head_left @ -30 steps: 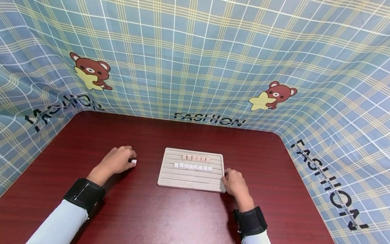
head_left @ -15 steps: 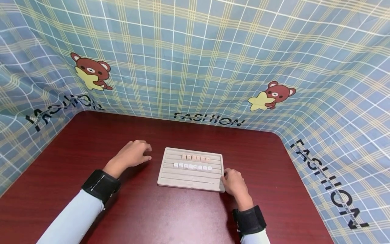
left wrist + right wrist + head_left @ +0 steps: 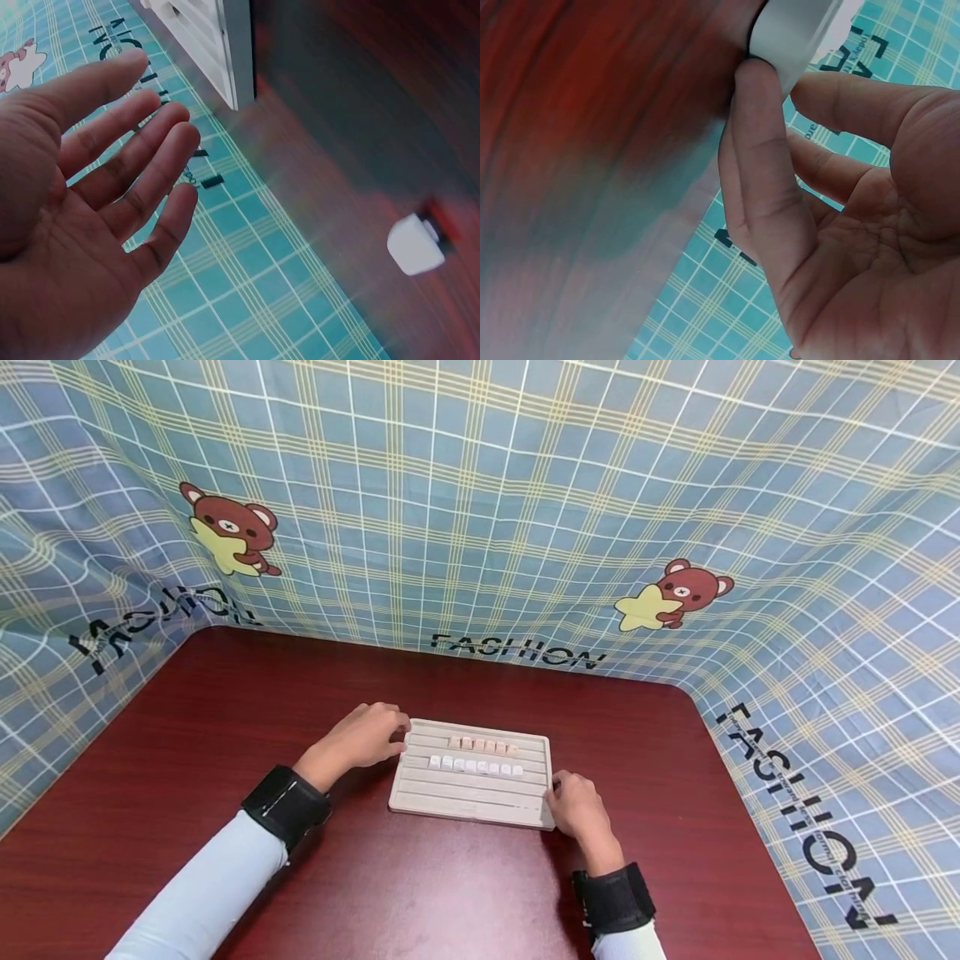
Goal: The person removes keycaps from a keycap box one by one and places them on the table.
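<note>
The grooved letter board (image 3: 471, 774) lies mid-table (image 3: 225, 710) with two rows of small tiles (image 3: 475, 767) already seated; its lower grooves are unfilled. The left hand (image 3: 365, 742) rests at the board's left edge, fingers straight, holding nothing. The right hand (image 3: 577, 806) steadies the near right corner, its grip pressed against the rim. A loose white tile (image 3: 415, 244) lies apart on the table. Checked cloth (image 3: 480, 485) surrounds; nothing blocks the board.

a pale grooved tray (image 3: 420, 799) lies flat mid-table, holding two rows of small keycaps (image 3: 476, 767).
</note>
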Action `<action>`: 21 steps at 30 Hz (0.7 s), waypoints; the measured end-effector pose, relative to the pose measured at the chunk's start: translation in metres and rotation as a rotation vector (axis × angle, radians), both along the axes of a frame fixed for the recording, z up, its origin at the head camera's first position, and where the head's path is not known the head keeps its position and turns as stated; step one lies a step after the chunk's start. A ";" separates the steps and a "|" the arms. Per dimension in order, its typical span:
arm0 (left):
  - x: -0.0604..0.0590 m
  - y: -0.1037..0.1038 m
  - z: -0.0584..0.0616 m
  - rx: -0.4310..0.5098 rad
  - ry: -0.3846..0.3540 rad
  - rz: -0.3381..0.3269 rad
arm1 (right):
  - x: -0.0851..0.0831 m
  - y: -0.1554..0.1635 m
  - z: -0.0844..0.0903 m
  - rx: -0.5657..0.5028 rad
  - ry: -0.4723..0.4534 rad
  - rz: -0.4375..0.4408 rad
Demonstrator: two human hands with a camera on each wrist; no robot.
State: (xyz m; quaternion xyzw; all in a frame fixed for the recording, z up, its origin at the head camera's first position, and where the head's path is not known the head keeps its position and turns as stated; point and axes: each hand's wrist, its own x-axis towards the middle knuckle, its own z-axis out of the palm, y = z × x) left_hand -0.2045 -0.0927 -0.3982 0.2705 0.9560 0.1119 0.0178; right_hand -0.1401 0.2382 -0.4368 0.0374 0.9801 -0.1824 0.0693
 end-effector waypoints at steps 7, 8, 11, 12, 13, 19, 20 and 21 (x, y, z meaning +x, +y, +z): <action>0.003 0.014 -0.001 0.012 -0.016 -0.050 | 0.000 0.001 0.000 0.014 0.008 -0.009; 0.003 0.016 -0.002 0.014 -0.014 -0.062 | 0.000 0.001 0.000 0.016 0.008 -0.009; 0.003 0.021 -0.002 0.020 -0.018 -0.084 | 0.000 0.001 0.000 0.012 -0.002 -0.015; 0.003 0.022 -0.002 0.019 -0.018 -0.087 | -0.001 0.001 0.000 0.010 -0.007 -0.016; 0.003 0.024 -0.002 0.022 -0.021 -0.090 | -0.001 0.001 0.000 0.008 -0.010 -0.016; 0.004 0.028 -0.009 0.031 -0.029 -0.091 | -0.001 0.000 0.000 0.004 -0.015 -0.017; 0.005 0.029 -0.010 0.030 -0.027 -0.095 | -0.001 0.000 0.000 0.004 -0.016 -0.018; 0.005 0.030 -0.012 0.030 -0.023 -0.102 | -0.001 0.000 -0.001 0.003 -0.019 -0.019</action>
